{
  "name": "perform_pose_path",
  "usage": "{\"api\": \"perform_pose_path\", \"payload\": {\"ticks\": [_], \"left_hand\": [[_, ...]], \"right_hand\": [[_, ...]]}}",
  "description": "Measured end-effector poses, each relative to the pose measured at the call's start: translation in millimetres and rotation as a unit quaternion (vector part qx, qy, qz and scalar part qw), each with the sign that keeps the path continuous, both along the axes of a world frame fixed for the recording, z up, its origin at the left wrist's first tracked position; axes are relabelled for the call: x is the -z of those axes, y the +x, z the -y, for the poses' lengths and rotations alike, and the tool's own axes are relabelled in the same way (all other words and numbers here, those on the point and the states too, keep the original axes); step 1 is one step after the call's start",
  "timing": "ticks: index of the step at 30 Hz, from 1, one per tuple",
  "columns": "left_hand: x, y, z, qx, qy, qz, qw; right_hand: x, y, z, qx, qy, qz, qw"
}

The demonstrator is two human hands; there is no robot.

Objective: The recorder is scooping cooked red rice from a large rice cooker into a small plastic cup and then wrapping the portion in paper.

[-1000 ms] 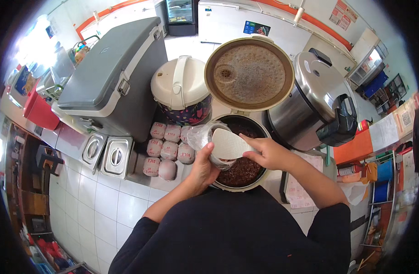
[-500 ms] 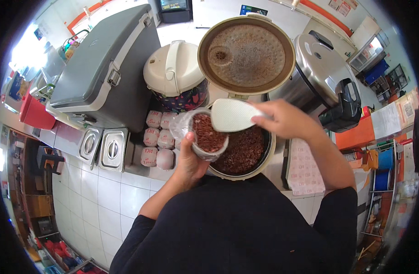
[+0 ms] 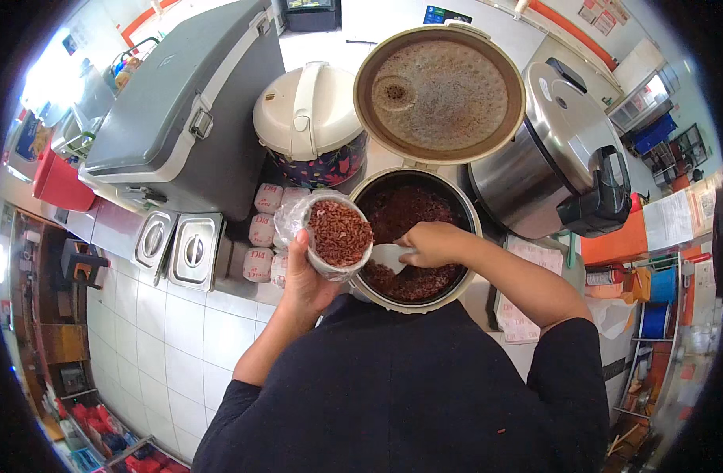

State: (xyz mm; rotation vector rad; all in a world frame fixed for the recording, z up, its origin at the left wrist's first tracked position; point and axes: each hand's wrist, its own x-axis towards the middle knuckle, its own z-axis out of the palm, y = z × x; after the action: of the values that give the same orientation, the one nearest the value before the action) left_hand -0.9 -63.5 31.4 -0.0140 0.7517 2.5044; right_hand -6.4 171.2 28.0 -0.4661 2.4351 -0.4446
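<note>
My left hand (image 3: pixel 308 285) is wrapped round a cup (image 3: pixel 335 270) lined with clear plastic, tilted beside the rice cooker. Reddish-brown rice (image 3: pixel 339 233) fills the cup close to its rim. In my right hand (image 3: pixel 434 244) is a white rice paddle (image 3: pixel 386 256), its blade down inside the open rice cooker (image 3: pixel 473 272). More of the same rice (image 3: pixel 416 285) lies in the cooker's dark pot, and part of the blade shows above it. The cooker's raised lid (image 3: pixel 440 91), wet and stained on its inner face, stands behind the pot.
Several paper-wrapped rice packs (image 3: pixel 259 264) sit left of the cup. Behind them are a grey cooler box (image 3: pixel 180 102) and a closed flowered rice cooker (image 3: pixel 310 118). A steel cooker (image 3: pixel 527 181) and printed wrapping paper (image 3: pixel 527 315) are at the right. Lidded steel pans (image 3: pixel 194 252) stand left.
My right hand has lowered the paddle from above the cup into the cooker's pot. The cup in my left hand has shifted slightly left, and the view has moved a little.
</note>
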Motion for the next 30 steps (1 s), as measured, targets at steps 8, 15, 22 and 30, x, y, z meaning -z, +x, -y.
{"api": "perform_pose_path", "payload": {"ticks": [8,15,22,30], "left_hand": [[5.8,5.8,-2.3,-0.012,-0.074,-0.052,0.996],[2.2,11.0,-42.9,-0.008,0.015,-0.015,1.0],[-5.2,5.2,-49.1,-0.025,0.022,-0.02,0.999],[6.1,11.0,-41.8,0.045,0.0,-0.051,0.998]], "right_hand": [[-37.8,-0.6,-48.2,0.05,-0.153,-0.023,0.987],[-87.1,42.4,-4.5,0.126,-0.07,-0.339,0.93],[-96.4,71.6,7.5,0.106,-0.106,-0.362,0.92],[-68.6,67.5,10.5,0.26,-0.357,-0.098,0.892]]}}
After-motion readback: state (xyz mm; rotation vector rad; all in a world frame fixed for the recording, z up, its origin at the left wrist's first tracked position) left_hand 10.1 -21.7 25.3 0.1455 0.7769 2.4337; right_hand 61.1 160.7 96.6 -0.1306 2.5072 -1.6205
